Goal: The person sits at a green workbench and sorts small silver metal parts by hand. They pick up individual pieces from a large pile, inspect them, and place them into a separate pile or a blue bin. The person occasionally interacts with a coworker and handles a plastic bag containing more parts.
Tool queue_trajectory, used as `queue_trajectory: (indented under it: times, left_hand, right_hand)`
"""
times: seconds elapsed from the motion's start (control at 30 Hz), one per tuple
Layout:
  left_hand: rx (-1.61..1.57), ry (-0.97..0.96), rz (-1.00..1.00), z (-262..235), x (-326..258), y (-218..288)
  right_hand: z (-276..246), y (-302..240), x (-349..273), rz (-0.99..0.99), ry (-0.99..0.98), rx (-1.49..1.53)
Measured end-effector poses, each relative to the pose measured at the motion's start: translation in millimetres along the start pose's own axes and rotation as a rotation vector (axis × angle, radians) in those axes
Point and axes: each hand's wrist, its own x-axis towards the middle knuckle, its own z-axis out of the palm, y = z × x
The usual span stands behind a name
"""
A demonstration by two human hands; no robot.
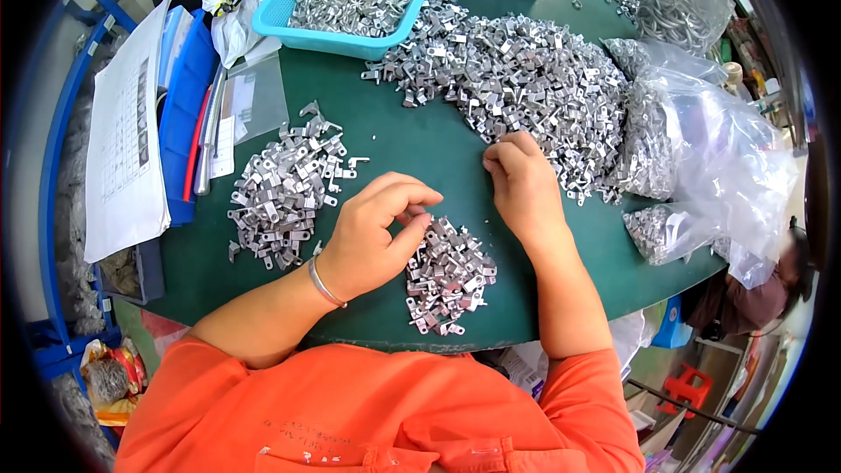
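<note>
On the dark green surface [412, 144], the left hand [372, 236] curls its grip at the edge of a small heap of stamped silver metal brackets [448, 273]; whether it pinches one, I cannot tell. The right hand [524, 186] presses closed fingertips against the large bracket pile [517, 88]. These pieces look light, stiff and sharp-edged, best pinched by their flat tabs.

Silver metal brackets [448, 273], green table [420, 158], turquoise basket [289, 9].
</note>
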Motion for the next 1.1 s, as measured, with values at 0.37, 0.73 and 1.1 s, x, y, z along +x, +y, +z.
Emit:
queue_trajectory:
  times: [0.37, 0.73, 1.1]
  left_hand:
    - [-0.119, -0.026, -0.223, 3, -1, -6]
    - [-0.185, -0.03, -0.362, 2, -1, -16]
    - [-0.296, 0.017, -0.389, 2, -2, -8]
  right_hand:
    - [-4, -32, -4, 0.556, -0.325, 0.933]
    - [-4, -36, -4, 0.218, -0.511, 0.582]
    - [-10, -27, -1, 0.261, -0.515, 0.995]
